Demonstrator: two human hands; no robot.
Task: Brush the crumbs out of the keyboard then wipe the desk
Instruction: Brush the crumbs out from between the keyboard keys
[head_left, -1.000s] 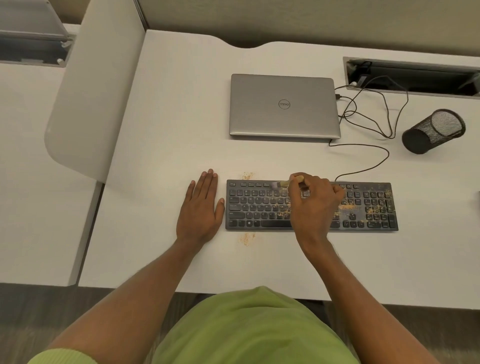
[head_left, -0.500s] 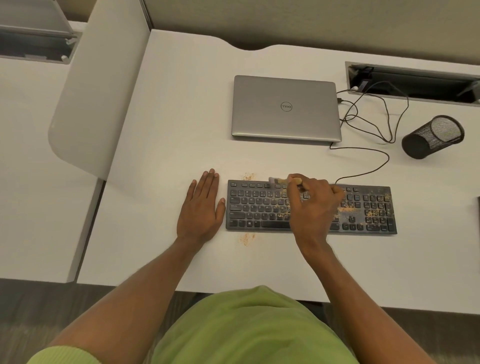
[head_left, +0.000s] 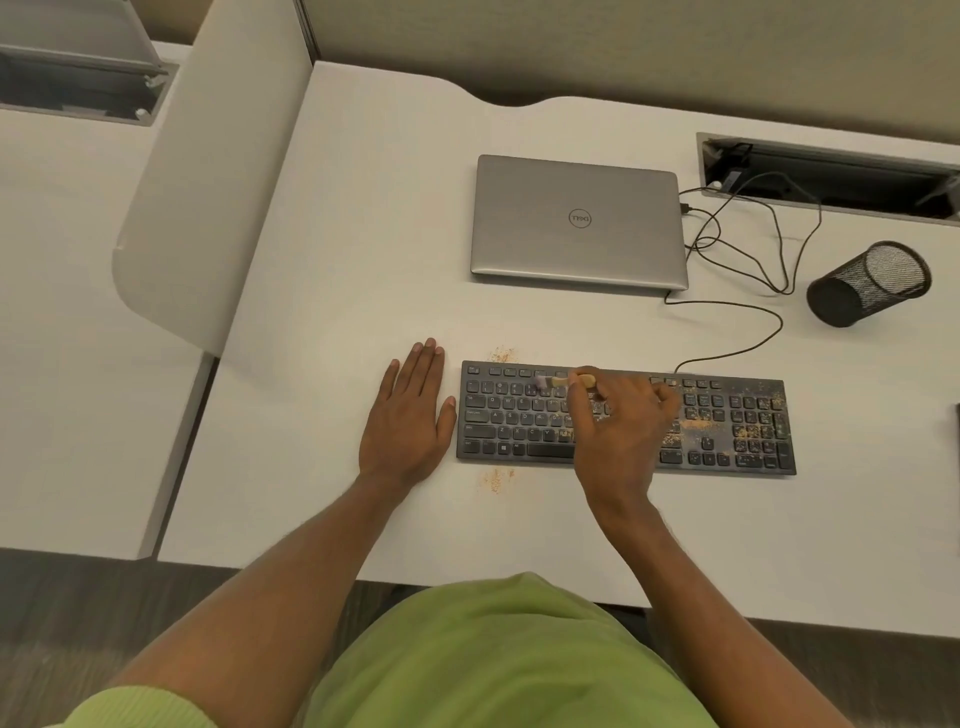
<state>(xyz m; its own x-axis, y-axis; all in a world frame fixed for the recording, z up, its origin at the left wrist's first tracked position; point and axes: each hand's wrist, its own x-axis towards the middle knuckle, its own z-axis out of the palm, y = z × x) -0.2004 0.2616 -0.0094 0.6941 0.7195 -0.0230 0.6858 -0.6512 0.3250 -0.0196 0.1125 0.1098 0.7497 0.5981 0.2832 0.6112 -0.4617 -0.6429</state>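
Observation:
A black keyboard (head_left: 737, 421) lies on the white desk (head_left: 363, 260), with orange crumbs thick on its right half. My right hand (head_left: 618, 421) is over the keyboard's middle and grips a small wooden-handled brush (head_left: 563, 382). The brush's bristles touch the upper key rows left of my hand. My left hand (head_left: 410, 415) lies flat on the desk, fingers straight, its thumb against the keyboard's left edge. Small crumb patches sit on the desk behind the keyboard (head_left: 503, 355) and in front of it (head_left: 496, 480).
A closed silver laptop (head_left: 576, 223) lies behind the keyboard. Black cables (head_left: 748, 249) run right to a desk cable slot (head_left: 831, 174). A black mesh pen cup (head_left: 867, 285) lies tipped at the right. A curved divider panel (head_left: 208, 182) stands at the left.
My right hand has moved the brush slightly left along the upper key rows. My left hand has stayed flat beside the keyboard. The camera has shifted a little.

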